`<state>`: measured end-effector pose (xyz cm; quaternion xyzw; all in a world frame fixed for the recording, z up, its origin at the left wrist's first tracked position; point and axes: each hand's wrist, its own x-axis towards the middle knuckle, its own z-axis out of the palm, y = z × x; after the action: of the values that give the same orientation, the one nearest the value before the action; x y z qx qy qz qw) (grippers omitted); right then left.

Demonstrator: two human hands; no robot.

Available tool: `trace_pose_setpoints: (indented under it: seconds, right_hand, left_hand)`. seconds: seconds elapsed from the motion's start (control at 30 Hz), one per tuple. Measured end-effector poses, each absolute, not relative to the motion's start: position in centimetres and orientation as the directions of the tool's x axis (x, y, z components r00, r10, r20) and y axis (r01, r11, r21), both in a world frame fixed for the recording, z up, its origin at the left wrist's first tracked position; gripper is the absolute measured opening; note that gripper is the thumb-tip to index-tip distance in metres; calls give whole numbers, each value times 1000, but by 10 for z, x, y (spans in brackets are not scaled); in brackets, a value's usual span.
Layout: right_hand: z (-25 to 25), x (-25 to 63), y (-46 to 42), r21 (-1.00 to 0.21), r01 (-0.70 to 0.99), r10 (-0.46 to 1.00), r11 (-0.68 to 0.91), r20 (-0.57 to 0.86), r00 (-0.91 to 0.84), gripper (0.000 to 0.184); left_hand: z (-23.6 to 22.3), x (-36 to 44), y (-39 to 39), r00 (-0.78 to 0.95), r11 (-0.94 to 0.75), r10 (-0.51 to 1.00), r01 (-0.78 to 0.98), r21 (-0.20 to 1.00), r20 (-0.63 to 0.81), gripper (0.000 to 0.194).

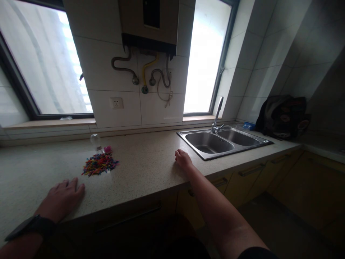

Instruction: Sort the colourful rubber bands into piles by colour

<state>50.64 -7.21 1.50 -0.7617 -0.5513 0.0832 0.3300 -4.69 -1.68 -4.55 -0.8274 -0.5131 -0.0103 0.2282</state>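
Note:
My left hand (63, 197) lies flat on the speckled counter (140, 162), fingers spread and holding nothing. Just beyond its fingertips is a heap of small, thin, many-coloured pieces (99, 164); their kind is too small to make out. Behind the heap stands a clear plastic bottle (95, 142), with a pink cap (107, 149) beside it. My right hand (184, 159) rests closed on the counter, left of the sink, its fingers curled in. Whatever may be inside those fingers is hidden.
A steel double sink (234, 150) with a faucet (217, 117) is set into the counter at right. A dark backpack (283, 117) sits in the far corner. Above hangs a water heater (149, 25) with pipes. The counter's front edge runs below both hands.

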Motion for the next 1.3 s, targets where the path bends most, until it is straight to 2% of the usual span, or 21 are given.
trace_pose_setpoints:
  seconds: [0.27, 0.7, 0.9, 1.1, 1.3]
  right_hand:
    - [16, 505, -73, -606, 776, 886, -175, 246, 393, 32]
    - [18, 503, -75, -600, 778, 883, -185, 247, 400, 26]
    - [18, 503, -75, -595, 782, 881, -187, 251, 402, 26]
    - [15, 504, -73, -593, 783, 878, -189, 256, 405, 27]
    - [11, 507, -70, -587, 789, 876, -184, 266, 402, 26]
  left_hand:
    - [-49, -48, -15, 455, -360, 847, 871, -333, 275, 41]
    - [-47, -47, -17, 468, -332, 857, 823, -462, 218, 42]
    - [-49, -49, -15, 476, -342, 845, 832, -437, 243, 41]
    - [-48, -49, -14, 476, -335, 850, 820, -464, 227, 42]
    - [-45, -47, -17, 457, -345, 857, 852, -393, 238, 43]
